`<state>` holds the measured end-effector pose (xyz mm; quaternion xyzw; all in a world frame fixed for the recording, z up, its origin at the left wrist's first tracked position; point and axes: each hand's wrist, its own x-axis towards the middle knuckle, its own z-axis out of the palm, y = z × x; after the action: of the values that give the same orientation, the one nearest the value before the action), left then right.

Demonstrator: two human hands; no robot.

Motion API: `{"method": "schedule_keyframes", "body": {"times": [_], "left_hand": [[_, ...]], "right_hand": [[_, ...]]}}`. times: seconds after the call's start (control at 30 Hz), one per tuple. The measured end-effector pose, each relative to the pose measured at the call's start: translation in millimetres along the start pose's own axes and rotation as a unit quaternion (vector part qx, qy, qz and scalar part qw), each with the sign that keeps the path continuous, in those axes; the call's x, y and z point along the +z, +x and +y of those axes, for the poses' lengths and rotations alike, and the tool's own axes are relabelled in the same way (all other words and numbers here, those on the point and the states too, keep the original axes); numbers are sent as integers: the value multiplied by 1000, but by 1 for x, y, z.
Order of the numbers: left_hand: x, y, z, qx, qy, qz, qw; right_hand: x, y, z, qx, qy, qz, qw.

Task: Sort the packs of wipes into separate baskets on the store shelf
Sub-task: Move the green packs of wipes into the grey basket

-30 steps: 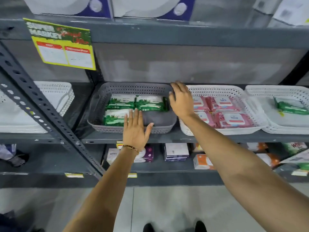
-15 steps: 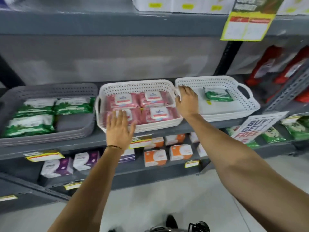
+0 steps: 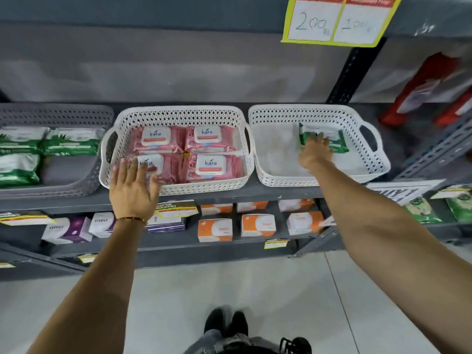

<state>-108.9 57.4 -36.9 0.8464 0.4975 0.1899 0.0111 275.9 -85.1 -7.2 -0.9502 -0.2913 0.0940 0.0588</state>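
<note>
- Your right hand (image 3: 315,152) reaches the lone green pack (image 3: 337,141) in the right white basket (image 3: 367,159); whether its fingers clamp it, you cannot tell.
- Your left hand (image 3: 132,190) hovers, fingers spread.
- Next, I judge: grip the pack firmly and carry it to the grey basket (image 3: 76,185).

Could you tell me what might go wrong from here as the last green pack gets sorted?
1. The right hand lies on top of the green pack in the right basket; whether the fingers have closed on it is unclear, so it might slip when lifted.
2. The grey basket has one free spot, at its front right; a careless drop could land on the other green packs.
</note>
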Motion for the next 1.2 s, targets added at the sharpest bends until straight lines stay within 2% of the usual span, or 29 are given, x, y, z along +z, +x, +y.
{"method": "schedule_keyframes", "body": {"times": [0.13, 0.37, 0.53, 0.7, 0.77, 1.03, 1.2], "left_hand": [[0, 1, 3, -11, -12, 14, 1000], [1, 0, 5, -17, -14, 40, 999], [2, -1, 4, -17, -12, 45, 999], [2, 0, 4, -19, -5, 40, 999], [3, 0, 4, -18, -5, 38, 999], [4, 0, 1, -10, -6, 32, 999], [2, 0, 2, -13, -12, 30, 999]], "right_hand": [[5, 14, 8, 22, -9, -7, 1000], [7, 13, -1, 12, -84, 102, 991], [2, 24, 5, 29, -72, 63, 995], [-1, 42, 14, 10, -50, -43, 998], [-6, 47, 15, 5, -45, -62, 997], [-13, 45, 20, -9, -130, -34, 991], [-10, 37, 21, -11, -100, 14, 995]]}}
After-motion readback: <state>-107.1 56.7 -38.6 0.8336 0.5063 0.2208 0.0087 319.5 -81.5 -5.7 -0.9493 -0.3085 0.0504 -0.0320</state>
